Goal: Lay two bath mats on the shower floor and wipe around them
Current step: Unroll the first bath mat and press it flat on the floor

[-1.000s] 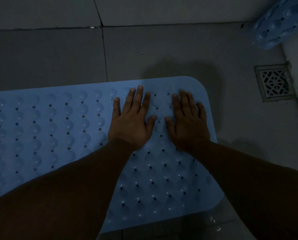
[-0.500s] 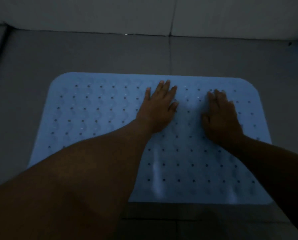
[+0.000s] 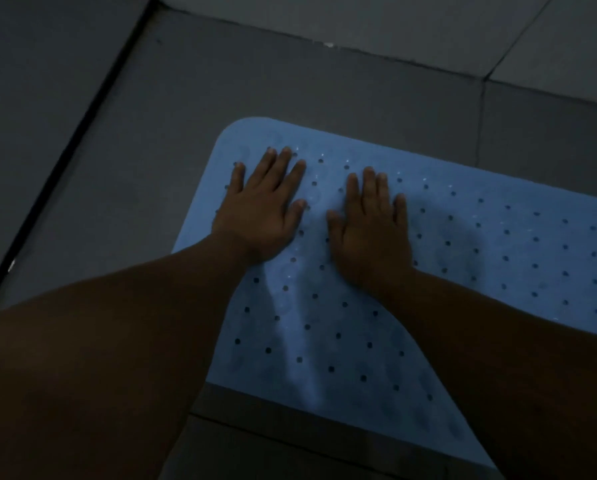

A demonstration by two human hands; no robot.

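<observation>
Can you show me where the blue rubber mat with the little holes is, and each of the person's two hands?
blue perforated rubber bath mat (image 3: pixel 498 258): head view, on its bare surface right of the hands.
left hand (image 3: pixel 260 211): head view, back of the hand, flat on the mat.
right hand (image 3: pixel 371 233): head view, back of the hand, flat on the mat.

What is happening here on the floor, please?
A person is laying a blue bath mat on the grey tiled floor. Both hands lie flat on it with straight fingers, side by side near its far left corner: the left hand closer to the corner, the right hand beside it. The mat seems to lie flat and runs out of view on the right. No second mat and no cloth are in view.
</observation>
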